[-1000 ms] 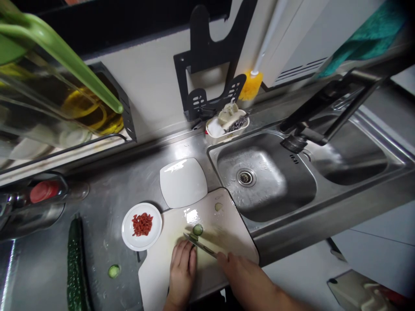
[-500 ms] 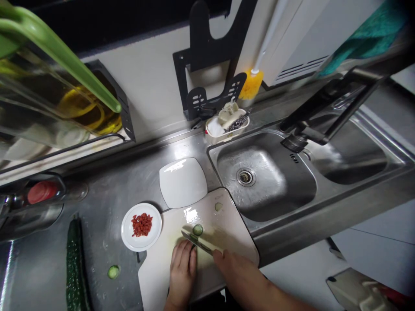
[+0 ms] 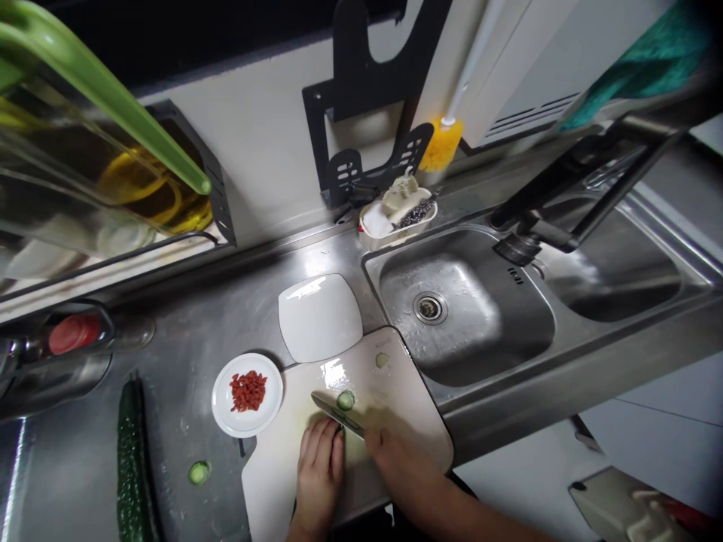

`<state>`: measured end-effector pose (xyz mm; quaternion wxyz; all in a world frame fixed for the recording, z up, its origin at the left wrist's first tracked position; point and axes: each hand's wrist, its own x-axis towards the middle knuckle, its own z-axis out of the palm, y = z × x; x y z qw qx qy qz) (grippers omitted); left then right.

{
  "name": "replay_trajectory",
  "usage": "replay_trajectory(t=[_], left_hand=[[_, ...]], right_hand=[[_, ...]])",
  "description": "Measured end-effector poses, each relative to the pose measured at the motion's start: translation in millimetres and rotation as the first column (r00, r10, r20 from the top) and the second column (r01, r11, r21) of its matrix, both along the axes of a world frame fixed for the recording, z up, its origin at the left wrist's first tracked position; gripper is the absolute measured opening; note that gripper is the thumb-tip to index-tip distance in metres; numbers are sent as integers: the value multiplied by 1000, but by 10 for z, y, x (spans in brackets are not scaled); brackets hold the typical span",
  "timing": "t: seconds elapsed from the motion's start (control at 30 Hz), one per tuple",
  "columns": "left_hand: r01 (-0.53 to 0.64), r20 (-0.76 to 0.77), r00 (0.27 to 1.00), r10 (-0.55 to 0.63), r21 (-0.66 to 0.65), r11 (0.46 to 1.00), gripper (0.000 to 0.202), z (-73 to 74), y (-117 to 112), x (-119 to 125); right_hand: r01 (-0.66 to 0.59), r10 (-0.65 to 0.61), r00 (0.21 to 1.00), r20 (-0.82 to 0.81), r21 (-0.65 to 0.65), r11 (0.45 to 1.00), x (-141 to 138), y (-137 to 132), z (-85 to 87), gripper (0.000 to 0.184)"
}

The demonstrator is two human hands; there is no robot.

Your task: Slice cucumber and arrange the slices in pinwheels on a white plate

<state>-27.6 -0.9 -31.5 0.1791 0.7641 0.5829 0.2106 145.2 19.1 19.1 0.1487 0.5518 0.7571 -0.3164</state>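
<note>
While the cucumber slice (image 3: 346, 400) is left lying on the cutting board (image 3: 407, 421), the knife (image 3: 337, 415) is held slantwise between it and the left hand (image 3: 319, 463), its tip directed away to the left. The handle is enclosed in the grip of the right hand (image 3: 389, 455), probably so that the blade can be steered closely beside the fingertips. The left grip is narrow, its fingers bunched low against the board, apparently to steady something beneath; that spot is covered, so what is held there cannot be told. A thin scrap (image 3: 382, 360) is set apart near the board's far corner, perhaps to be out of the blade's way. At the board's edge, a square plate (image 3: 320, 320) and a small plate (image 3: 223, 410) bearing red bits (image 3: 247, 391) are placed seemingly for easy reach. Farther left, a whole cucumber (image 3: 131, 459) is laid on the worktop (image 3: 181, 361), an end piece (image 3: 199, 473) near it. Compared with half a second ago, the knife's tip has been carried farther past the slice, and the right hand has been brought nearer the left; slice, scrap and plates have not been shifted.
</note>
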Motion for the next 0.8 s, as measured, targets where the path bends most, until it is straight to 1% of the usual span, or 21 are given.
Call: replay_trajectory(t=[0.1,0.2,0.3,0.37,0.43,0.57,0.67,0.8], left_hand=[[3,-2,1000,-3,6,1000,24,1,3,1],[-16,6,1000,16,-2,1000,25,22,12,13],[-17,17,1000,17,-19,1000,26,50,23,23],[-14,23,1000,15,-27,1000,26,56,23,23],[-12,27,1000,13,-34,999,25,45,16,16],[-27,31,999,28,-29,999,23,-6,-12,2],[-32,27,999,32,-30,999,22,-25,-25,0],[-33,36,999,35,-43,999,22,5,-18,4]], right_hand=[[23,-23,1000,6,-17,1000,2,37,44,35],[11,-11,1000,9,-65,998,27,84,118,39],[7,-3,999,45,-95,995,70,72,158,42],[23,-19,998,56,-84,996,110,20,173,43],[33,-31,999,27,-64,997,161,-49,200,44],[14,-16,1000,-22,-52,999,263,-145,289,47],[15,-16,1000,-18,-67,998,304,-155,342,49],[37,-40,999,-36,-81,996,309,-126,382,48]])
